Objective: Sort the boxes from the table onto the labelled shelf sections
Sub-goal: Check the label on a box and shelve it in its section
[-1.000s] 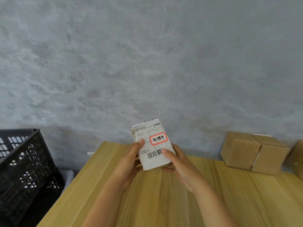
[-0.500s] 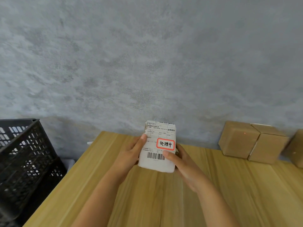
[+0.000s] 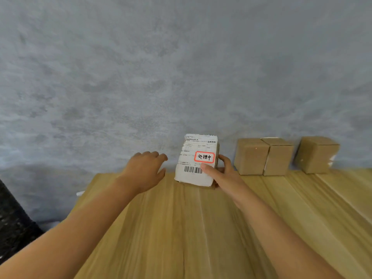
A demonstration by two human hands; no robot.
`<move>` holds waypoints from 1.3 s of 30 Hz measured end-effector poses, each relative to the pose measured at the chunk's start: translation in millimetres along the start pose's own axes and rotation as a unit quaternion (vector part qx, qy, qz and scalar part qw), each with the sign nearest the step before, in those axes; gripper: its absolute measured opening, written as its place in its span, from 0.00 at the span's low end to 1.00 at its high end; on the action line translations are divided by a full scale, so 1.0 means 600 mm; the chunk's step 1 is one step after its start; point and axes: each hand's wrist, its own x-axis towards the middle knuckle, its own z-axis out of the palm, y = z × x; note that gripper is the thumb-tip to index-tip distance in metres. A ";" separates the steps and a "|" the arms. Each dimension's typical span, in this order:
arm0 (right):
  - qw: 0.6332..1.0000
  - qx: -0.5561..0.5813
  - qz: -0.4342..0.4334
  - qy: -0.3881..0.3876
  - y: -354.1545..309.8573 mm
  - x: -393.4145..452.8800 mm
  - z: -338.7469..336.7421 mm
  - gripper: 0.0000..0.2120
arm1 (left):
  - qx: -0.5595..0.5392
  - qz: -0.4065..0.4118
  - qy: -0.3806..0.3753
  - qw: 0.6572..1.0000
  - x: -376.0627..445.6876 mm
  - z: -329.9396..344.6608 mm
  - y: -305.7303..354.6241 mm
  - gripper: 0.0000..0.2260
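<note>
Labelled box held in one hand, ready for the shelf.

The box point(image 3: 196, 160), at centre frame above the counter point(image 3: 181, 228), is gripped by the right hand point(image 3: 220, 174), thumb across its label near the red stamp point(image 3: 204, 157). The left hand point(image 3: 146, 170) hovers beside it, fingers loose, holding nothing. Best to read the stamp first, then carry with both hands. Three plain boxes point(image 3: 279, 156) wait at right; no shelf shows.

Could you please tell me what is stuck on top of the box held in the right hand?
A white shipping label covers the box top, with a barcode and a red-framed sticker. The right hand thumb hides part of the label; the small print is unreadable.
</note>
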 end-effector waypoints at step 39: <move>0.745 0.031 0.065 0.664 0.030 -1.475 -0.301 0.31 | -0.288 0.613 0.136 0.723 -0.698 -0.407 1.018 0.17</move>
